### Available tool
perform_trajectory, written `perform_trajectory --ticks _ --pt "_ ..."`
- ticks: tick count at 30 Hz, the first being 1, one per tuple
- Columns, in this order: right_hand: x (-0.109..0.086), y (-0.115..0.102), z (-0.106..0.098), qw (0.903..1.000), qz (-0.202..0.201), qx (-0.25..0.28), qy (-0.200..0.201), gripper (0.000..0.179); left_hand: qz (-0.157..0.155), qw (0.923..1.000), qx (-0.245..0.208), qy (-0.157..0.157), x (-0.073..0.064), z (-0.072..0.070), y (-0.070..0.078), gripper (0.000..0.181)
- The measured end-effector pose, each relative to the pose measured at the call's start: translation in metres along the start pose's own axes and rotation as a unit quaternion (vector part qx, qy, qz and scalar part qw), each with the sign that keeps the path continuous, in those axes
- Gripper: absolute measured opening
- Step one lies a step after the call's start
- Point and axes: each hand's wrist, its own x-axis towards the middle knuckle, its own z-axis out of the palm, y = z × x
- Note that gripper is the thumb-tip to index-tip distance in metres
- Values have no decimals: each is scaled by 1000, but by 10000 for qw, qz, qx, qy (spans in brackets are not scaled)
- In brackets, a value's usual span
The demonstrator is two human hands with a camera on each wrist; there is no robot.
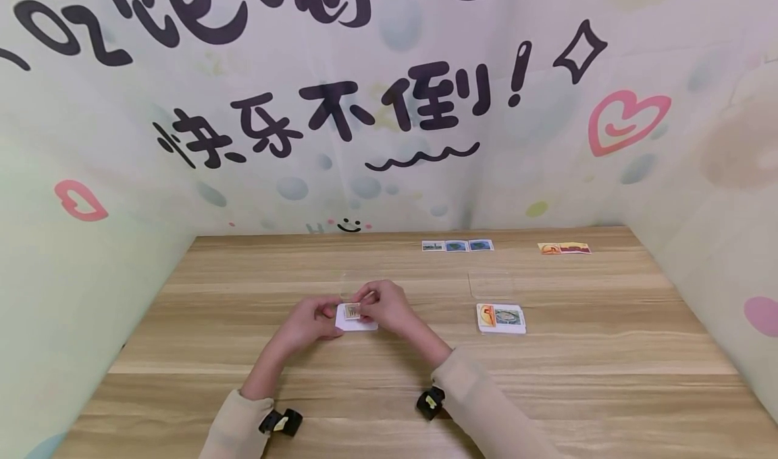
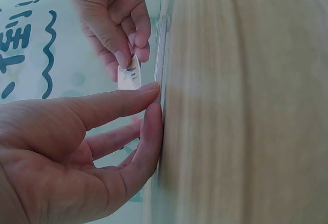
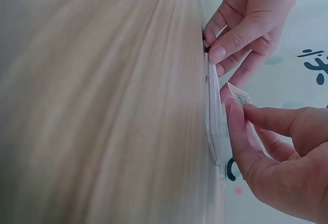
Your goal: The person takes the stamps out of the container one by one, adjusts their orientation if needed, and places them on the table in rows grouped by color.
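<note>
A small picture card [image 1: 351,310] stands tilted over a flat white pack [image 1: 358,324] lying on the wooden table [image 1: 389,391]. My right hand [image 1: 367,303] pinches that card [image 3: 239,96] between thumb and forefinger. My left hand [image 1: 336,318] grips the pack's near-left edge with thumb and index finger. In the left wrist view the left hand [image 2: 154,102] touches the pack's edge [image 2: 162,60], and the right hand [image 2: 131,55] holds the card [image 2: 128,76] just above it. The right wrist view shows the pack [image 3: 212,126] thin and edge-on.
A pile of picture cards [image 1: 501,318] lies to the right of my hands. Three bluish cards [image 1: 457,246] form a row at the table's back edge, with orange-yellow cards [image 1: 564,248] further right. Printed walls close the table on three sides.
</note>
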Motion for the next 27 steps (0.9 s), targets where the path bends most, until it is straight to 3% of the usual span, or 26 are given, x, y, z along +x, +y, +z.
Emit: perform_trajectory --ticks 16,27 --pt "-6 -2 -8 9991 -264 -309 89 5 99 9997 223 88 -1 0 1 56" --pt "-9 -2 -12 9997 -95 -240 29 6 14 9997 209 109 -1 1 0 57"
